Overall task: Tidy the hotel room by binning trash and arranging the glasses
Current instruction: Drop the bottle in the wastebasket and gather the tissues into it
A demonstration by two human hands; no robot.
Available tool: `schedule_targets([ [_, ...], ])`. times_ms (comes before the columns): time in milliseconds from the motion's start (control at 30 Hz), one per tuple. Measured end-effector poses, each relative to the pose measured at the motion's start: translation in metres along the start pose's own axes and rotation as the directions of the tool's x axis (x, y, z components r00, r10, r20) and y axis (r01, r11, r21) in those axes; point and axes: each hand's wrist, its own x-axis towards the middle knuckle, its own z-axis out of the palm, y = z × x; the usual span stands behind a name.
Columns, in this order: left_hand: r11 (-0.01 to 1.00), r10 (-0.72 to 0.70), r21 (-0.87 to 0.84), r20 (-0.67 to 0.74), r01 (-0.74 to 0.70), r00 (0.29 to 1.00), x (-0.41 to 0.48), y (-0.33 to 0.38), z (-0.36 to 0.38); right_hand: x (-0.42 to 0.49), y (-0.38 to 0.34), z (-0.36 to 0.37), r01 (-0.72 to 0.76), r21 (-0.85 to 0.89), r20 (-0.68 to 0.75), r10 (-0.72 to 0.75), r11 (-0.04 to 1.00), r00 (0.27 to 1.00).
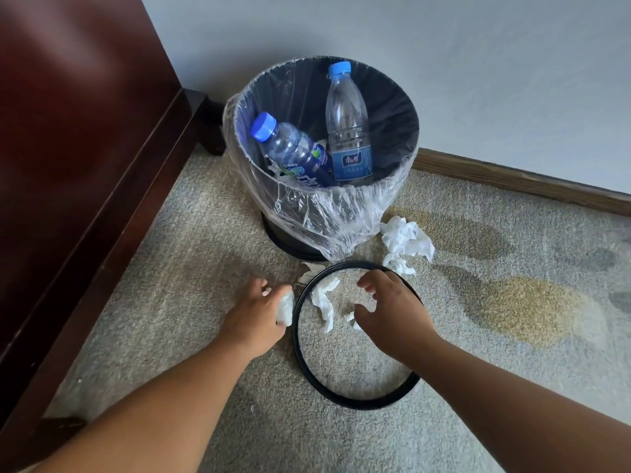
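A black bin (392, 107) lined with a clear plastic bag (327, 213) stands on the carpet by the wall. Inside lean a clear water bottle (346, 124) and a blue-labelled bottle (293, 150), both with blue caps. My left hand (256, 315) is closed around a crumpled white tissue (285, 307) just left of a black ring (300, 356) lying on the floor. My right hand (392, 308) hovers over the ring with fingers spread, above a small tissue scrap (351, 317). A twisted tissue (324, 302) lies inside the ring. A larger wad (406, 238) sits beside the bin.
Dark red wooden furniture (78, 148) fills the left side, its foot next to the bin. A grey wall (478, 63) with a wooden skirting board (512, 179) runs behind. The patterned carpet (512, 302) stretches to the right.
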Motion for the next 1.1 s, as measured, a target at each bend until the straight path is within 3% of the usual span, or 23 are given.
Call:
schedule_targets([
  [200, 0.999, -0.026, -0.045, -0.009, 0.025, 1.000, 0.004, 0.004, 0.000, 0.002, 0.008, 0.002, -0.009, 0.003, 0.007, 0.009, 1.000, 1.000],
  [300, 0.993, -0.064, -0.106, -0.104, 0.053, 0.993, 0.009, 0.001, -0.009, 0.003, 0.010, 0.006, -0.021, 0.013, 0.014, 0.021, 1.000, 1.000],
  [600, 0.964, 0.024, -0.253, -0.215, -0.079, 0.976, 0.023, 0.026, -0.030, 0.005, 0.025, 0.010, -0.068, 0.042, 0.018, 0.067, 0.997, 0.998],
  [1100, 0.851, 0.100, -0.495, -0.174, -0.175, 0.980, 0.006, 0.048, -0.038, 0.014, 0.039, 0.043, -0.098, -0.096, 0.160, 0.112, 0.991, 0.981],
])
